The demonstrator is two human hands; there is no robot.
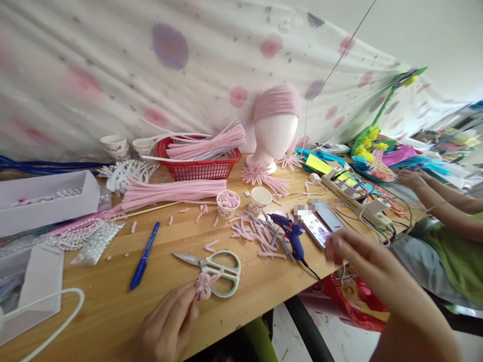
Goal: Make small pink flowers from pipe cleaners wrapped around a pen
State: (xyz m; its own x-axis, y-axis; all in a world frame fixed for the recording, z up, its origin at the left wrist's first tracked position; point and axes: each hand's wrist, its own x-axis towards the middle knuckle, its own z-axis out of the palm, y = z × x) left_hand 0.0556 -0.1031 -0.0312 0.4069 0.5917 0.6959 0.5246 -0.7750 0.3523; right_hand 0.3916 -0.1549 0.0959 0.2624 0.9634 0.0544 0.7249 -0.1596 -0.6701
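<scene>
My left hand [171, 319] is closed, pinching a small pink pipe-cleaner flower [205, 285] at the table's front edge. Just behind that flower lie scissors [221, 274] with pale handles. Blurred by motion, my right hand [354, 256] hangs in the air near a lit phone [317, 227]; its fingertips are smeared, and I cannot make out anything in them. A blue glue gun [290, 234] lies left of the phone, beside a heap of short pink pipe-cleaner pieces [260, 234]. One paper cup [228, 203] is full of pink pieces; another paper cup [260, 199] stands next to it.
Behind stand a red basket [204, 171] of pink stems and a white mannequin head [275, 133] in a pink cap. A blue pen [144, 256] and white boxes [49, 201] are at left. Power strips [356, 201] with cables lie right. Another person's arm [437, 193] rests at far right.
</scene>
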